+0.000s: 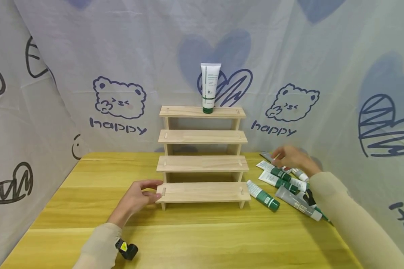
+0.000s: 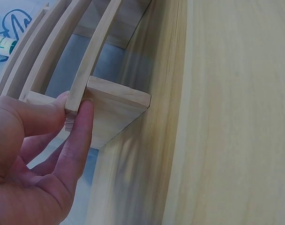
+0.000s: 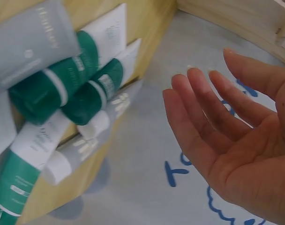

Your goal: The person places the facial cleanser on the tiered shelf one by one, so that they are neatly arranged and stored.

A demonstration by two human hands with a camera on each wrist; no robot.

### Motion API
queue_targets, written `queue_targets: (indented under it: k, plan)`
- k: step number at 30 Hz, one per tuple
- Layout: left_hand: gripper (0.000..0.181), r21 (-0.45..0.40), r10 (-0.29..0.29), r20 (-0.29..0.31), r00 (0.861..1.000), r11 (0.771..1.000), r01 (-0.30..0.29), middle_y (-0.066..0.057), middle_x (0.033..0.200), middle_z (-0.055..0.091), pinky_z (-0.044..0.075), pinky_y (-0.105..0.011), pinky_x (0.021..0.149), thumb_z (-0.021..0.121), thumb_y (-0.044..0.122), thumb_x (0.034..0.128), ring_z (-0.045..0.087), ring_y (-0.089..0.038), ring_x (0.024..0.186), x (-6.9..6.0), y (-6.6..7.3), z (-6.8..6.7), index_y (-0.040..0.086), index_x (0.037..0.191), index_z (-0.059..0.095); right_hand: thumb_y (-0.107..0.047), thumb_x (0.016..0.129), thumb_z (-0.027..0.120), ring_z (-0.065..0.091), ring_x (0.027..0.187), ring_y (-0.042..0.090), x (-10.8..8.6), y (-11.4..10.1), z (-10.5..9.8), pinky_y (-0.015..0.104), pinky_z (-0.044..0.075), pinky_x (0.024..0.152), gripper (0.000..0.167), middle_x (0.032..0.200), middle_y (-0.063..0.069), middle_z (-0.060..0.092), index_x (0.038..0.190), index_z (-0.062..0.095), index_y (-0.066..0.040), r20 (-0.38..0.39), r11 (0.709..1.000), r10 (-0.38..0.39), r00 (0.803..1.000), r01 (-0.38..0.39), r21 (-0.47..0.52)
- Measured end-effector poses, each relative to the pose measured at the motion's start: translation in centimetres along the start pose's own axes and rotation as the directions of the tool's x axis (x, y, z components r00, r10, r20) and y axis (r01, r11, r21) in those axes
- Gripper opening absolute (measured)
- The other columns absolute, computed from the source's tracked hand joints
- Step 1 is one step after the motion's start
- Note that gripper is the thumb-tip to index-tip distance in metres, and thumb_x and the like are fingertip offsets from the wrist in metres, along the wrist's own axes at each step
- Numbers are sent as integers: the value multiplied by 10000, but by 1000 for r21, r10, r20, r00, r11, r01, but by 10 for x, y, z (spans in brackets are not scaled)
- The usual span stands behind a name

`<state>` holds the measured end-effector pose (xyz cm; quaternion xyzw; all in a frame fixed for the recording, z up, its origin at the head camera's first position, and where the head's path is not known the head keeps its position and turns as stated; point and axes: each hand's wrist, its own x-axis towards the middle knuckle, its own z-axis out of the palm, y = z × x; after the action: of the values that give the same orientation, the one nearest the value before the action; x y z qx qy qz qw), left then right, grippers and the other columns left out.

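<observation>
A four-step wooden display rack (image 1: 203, 191) stands on the table, and my left hand (image 1: 138, 196) is at the left end of its lowest step. The left wrist view shows that hand (image 2: 44, 154) pinching the board (image 2: 94, 51) between thumb and fingertips. On the top step a white tube with a green cap (image 1: 210, 86) stands upright. My right hand (image 1: 293, 157) hovers over the far part of a pile of tubes at the right. In the right wrist view the hand (image 3: 241, 140) holds nothing, its fingers loosely spread, apart from the tubes.
White-and-green tubes, such as one tube (image 1: 264, 196) beside the rack, and a grey tube (image 1: 297, 201) lie on the wooden table (image 1: 202, 235). Several tubes overlap one another. A printed cloth (image 1: 121, 45) hangs behind and at both sides.
</observation>
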<state>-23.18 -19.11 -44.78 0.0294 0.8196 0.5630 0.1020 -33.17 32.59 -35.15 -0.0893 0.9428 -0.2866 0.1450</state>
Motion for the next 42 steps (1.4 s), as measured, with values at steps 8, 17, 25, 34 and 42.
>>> queue_targets:
  k: [8, 17, 25, 34, 42]
  plan:
    - [484, -2, 11, 4, 1000, 1000, -11, -229, 1369, 583, 639, -347, 823, 724, 49, 948, 719, -179, 998, 0, -1, 0, 48, 1419, 611, -125, 949, 715, 682, 940, 298, -2, 16, 8, 452, 634, 834, 375, 1147, 270, 704, 1231, 626, 106, 41, 998, 58, 997, -56, -37]
    - [484, -4, 14, 6, 1000, 1000, -14, -234, 1367, 582, 642, -376, 836, 720, 45, 950, 722, -181, 995, 0, -2, 0, 44, 1421, 608, -97, 916, 749, 678, 894, 229, -4, 31, 15, 435, 635, 782, 307, 1068, 215, 726, 1162, 690, 78, 43, 994, 55, 998, -51, -93]
    - [493, -3, 10, 13, 1000, 1000, -10, -235, 1378, 574, 642, -365, 838, 721, 53, 952, 720, -182, 1001, -1, -1, 0, 45, 1430, 599, -106, 869, 789, 684, 866, 241, -6, 42, 19, 415, 628, 752, 306, 1026, 187, 732, 1106, 694, 62, 52, 988, 91, 994, -83, -131]
    - [477, 5, -5, 5, 1000, 1000, 5, -225, 1374, 579, 639, -322, 825, 722, 55, 951, 721, -169, 993, 1, -1, 0, 69, 1417, 618, -106, 888, 782, 684, 827, 230, -6, 54, 22, 402, 628, 739, 182, 958, 150, 742, 1010, 746, 24, 34, 973, 154, 988, -145, -181]
    - [478, 17, 2, 4, 1000, 1000, -2, -231, 1373, 582, 640, -329, 823, 722, 52, 951, 724, -175, 995, 1, -1, 0, 62, 1417, 616, -120, 887, 802, 642, 846, 246, -3, 61, 29, 366, 609, 731, 249, 1026, 168, 720, 1078, 732, 25, 31, 966, 190, 981, -181, -184]
